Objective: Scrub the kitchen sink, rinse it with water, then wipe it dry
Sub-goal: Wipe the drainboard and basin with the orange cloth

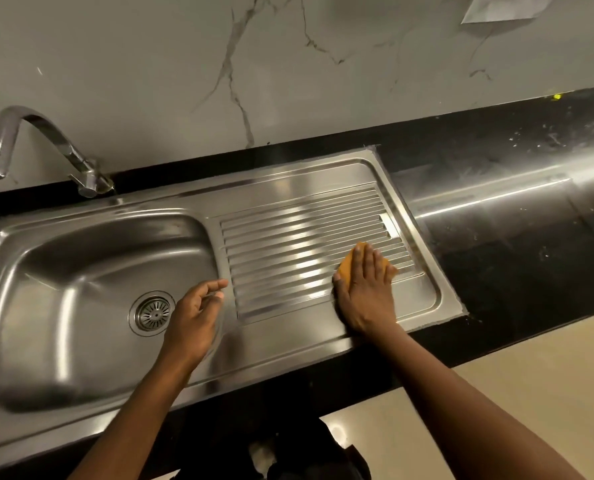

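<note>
Sink (81, 258) lies under both hands: your right hand (366, 292), fingers straight, presses the orange sponge (346, 268) on its ribbed drainboard (281, 244); left of that grip, your left hand (193, 315) hovers relaxed, holding nothing.
</note>
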Available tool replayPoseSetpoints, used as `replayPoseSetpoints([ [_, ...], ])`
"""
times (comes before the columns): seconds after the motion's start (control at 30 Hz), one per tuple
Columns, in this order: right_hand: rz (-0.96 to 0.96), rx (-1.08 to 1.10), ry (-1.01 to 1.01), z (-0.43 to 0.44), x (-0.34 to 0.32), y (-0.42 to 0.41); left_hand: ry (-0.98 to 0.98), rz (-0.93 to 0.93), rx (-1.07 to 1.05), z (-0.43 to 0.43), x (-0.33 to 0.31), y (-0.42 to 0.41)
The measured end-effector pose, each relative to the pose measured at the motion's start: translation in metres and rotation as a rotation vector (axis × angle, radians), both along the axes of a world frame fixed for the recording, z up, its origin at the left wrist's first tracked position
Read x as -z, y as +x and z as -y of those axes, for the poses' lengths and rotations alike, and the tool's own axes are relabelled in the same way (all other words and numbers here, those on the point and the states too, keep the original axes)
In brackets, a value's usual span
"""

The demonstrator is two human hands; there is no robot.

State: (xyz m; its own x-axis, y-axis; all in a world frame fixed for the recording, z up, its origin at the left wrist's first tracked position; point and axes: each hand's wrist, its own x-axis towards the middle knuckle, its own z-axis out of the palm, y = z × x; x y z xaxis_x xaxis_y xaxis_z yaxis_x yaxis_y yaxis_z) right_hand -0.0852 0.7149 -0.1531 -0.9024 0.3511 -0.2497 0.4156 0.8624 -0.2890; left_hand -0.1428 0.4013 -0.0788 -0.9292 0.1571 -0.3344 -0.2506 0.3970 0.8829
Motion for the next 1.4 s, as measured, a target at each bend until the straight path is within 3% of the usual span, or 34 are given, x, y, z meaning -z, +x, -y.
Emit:
replayPoseSetpoints([
  [0.5, -0.117, -0.437, -0.162, 0.210, 0.004, -0.011, -0.045, -0.073, 0.024, 0.038, -0.005, -0.019],
  [0.57, -0.170, -0.346, -0.335, 0.224, -0.007, -0.014, -0.063, -0.081, -0.003, 0.041, -0.006, -0.020],
  [0.67, -0.257, 0.049, -0.789, 0.216, -0.033, -0.027, -0.077, -0.113, -0.055, 0.042, -0.010, -0.020],
  [0.77, -0.190, 0.369, -1.165, 0.162, -0.044, -0.056, -0.064, -0.112, -0.069, 0.038, -0.010, -0.020],
  [0.83, -0.144, 0.544, -1.291, 0.110, -0.051, -0.071, -0.041, -0.096, -0.066, 0.032, -0.006, -0.019],
  [0.97, -0.413, 0.530, -0.904, 0.007, -0.058, -0.091, -0.015, -0.082, -0.052, 0.019, -0.001, -0.015],
  [1.03, -0.493, 0.424, -0.682, -0.031, -0.059, -0.093, -0.014, -0.062, -0.025, 0.013, 0.001, -0.015],
  [1.1, -0.445, 0.253, -0.386, -0.063, -0.047, -0.094, -0.016, -0.041, -0.006, 0.009, 0.003, -0.014],
  [1.2, -0.162, 0.035, -0.040, -0.087, -0.015, -0.097, -0.037, -0.028, -0.017, 0.010, 0.005, -0.015],
  [1.27, -0.037, 0.035, 0.047, -0.084, 0.001, -0.099, -0.037, -0.024, -0.031, 0.011, 0.004, -0.016],
  [1.4, -0.030, 0.093, 0.060, -0.033, 0.004, -0.112, -0.026, -0.010, -0.045, 0.018, 0.006, -0.020],
])
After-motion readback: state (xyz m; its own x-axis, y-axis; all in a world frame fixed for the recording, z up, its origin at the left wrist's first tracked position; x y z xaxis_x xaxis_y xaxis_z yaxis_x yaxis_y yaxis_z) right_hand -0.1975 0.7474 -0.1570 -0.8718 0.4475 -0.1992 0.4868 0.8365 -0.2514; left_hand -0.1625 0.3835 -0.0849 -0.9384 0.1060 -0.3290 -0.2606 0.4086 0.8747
